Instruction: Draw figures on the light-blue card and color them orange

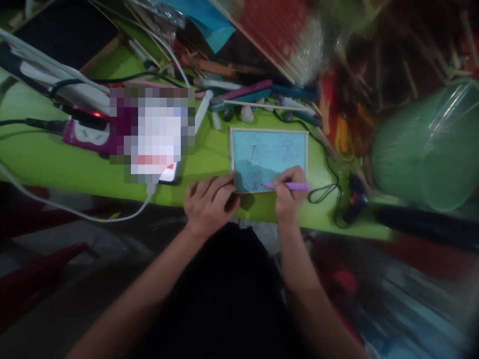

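Note:
A small light-blue card (269,149) with a pale wooden frame lies on the green table (56,159), with line drawings of insects on it. My right hand (290,192) is closed round a purple pen (290,186), whose tip touches the card's lower middle. My left hand (211,202) rests with curled fingers on the card's lower left corner and holds it down; nothing shows inside the fingers.
A phone (170,172) with a white cable lies left of the card, beside a purple power strip (80,132). Pens, sticks and paper are heaped behind the card. A green plastic tub (430,149) stands at the right, with a black cord (329,192) near my right hand.

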The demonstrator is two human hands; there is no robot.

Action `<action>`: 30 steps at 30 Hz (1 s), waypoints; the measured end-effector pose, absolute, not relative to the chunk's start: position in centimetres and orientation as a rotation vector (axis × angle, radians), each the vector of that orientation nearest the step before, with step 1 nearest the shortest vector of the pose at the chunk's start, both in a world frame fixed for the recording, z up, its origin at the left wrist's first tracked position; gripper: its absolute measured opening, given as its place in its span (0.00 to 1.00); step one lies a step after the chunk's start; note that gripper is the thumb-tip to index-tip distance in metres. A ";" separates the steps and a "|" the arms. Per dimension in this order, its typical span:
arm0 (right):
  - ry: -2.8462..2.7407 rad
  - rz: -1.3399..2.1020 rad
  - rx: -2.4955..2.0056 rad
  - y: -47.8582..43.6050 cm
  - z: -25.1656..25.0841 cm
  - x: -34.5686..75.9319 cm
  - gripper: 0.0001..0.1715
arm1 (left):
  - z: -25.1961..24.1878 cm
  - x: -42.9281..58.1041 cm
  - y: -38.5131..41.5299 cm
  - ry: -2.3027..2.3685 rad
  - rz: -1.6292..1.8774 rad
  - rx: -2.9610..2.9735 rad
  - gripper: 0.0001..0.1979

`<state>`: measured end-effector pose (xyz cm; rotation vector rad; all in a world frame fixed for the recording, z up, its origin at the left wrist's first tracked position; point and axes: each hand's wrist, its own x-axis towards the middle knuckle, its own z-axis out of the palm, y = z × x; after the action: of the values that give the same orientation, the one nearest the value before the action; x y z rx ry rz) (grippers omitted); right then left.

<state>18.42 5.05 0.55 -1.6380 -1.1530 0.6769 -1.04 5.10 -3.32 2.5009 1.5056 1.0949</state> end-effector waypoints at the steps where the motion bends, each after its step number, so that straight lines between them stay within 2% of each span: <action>1: -1.156 0.699 -1.641 5.0 0.6 18.4 0.12 | -3.3 -1.0 5.1 1.506 1.094 2.501 0.07; 12: -1.250 0.868 -1.586 4.9 0.0 19.2 0.11 | -3.3 -1.1 5.1 1.512 1.082 2.511 0.07; 24: -1.241 0.894 -1.589 4.9 0.0 19.2 0.10 | -3.6 -1.2 4.9 1.516 1.039 2.479 0.06; 30: -1.268 0.867 -1.600 5.0 0.3 19.1 0.11 | -3.2 -1.1 5.1 1.510 1.066 2.497 0.08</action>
<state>19.14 4.97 0.25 -1.5998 -1.2684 0.8669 -1.14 5.07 -3.25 2.4972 1.5104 1.0660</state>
